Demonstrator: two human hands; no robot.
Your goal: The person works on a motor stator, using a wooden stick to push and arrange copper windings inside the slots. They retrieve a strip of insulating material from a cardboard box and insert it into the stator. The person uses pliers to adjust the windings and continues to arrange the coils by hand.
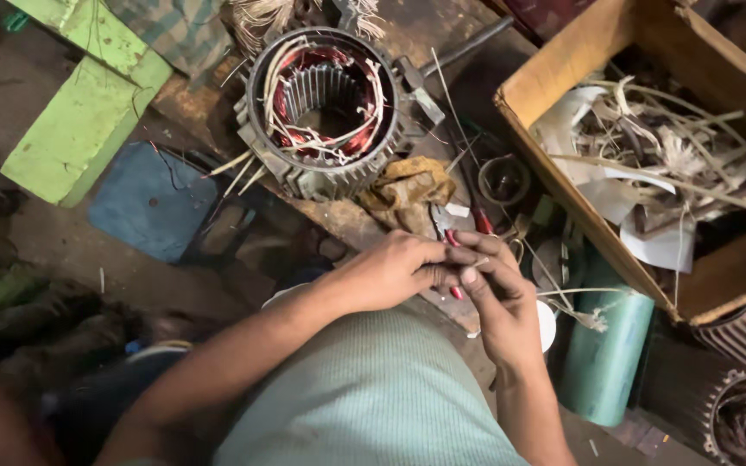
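A cardboard box (pixel 554 82) full of pale strips and paper scraps sits to the right of and beyond the fingers, well apart from them. A green painted board (pixel 79 112) lies far off to the left of the fingers, beyond them, with a blue pad (pixel 153 200) just beside its near end. The motor stator (pixel 325 108), a ribbed metal housing with copper windings and pale insulation sleeves showing in its bore, stands straight ahead of the fingers, well beyond them. A green roll (pixel 602 358) lies to the right of the fingers and a little nearer the person. A crumpled yellowish rag (pixel 406 192) rests just beyond the fingers, between them and the stator.

The left hand (pixel 390 269) and the right hand (pixel 498 298) meet fingertip to fingertip. The left fingers (pixel 438 255) are curled nearly closed, and the right fingers (pixel 477 274) are bent in against them. Between them they pinch a thin pale strip (pixel 479 261), which pokes out at the point where the two sets of fingertips touch. Red-handled pliers (pixel 464 229) lie directly under and just beyond the fingers, partly hidden by them.
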